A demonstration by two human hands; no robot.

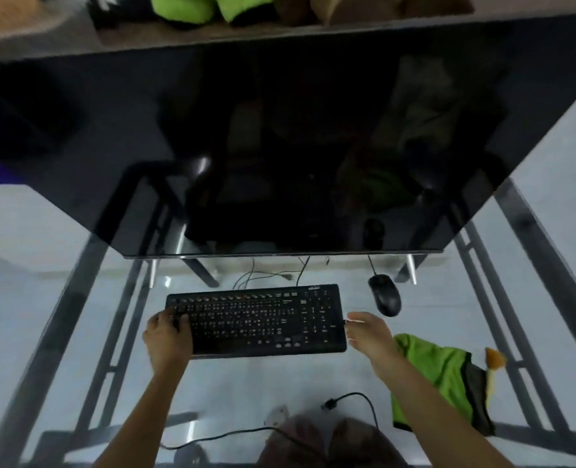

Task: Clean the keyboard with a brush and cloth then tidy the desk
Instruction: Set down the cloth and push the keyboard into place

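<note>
Head view: the left hand [166, 336] is seen closed over the left end of the keyboard [256, 320], fingers laid on the keys and thumb at the near edge. The right hand [369, 336] is held at the keyboard's right edge, fingers loosely spread and touching or nearly touching it; a firm grip cannot be told. The black keyboard is laid flat on the glass desk [246, 383], just in front of the dark monitor [279, 146]. A black mouse [383, 294] is placed beyond the keyboard's right corner. A green cloth [438, 376] is spread to the right of the keyboard, partly hidden by the right forearm. A black cable [354, 398] is seen nearer than the keyboard.
</note>
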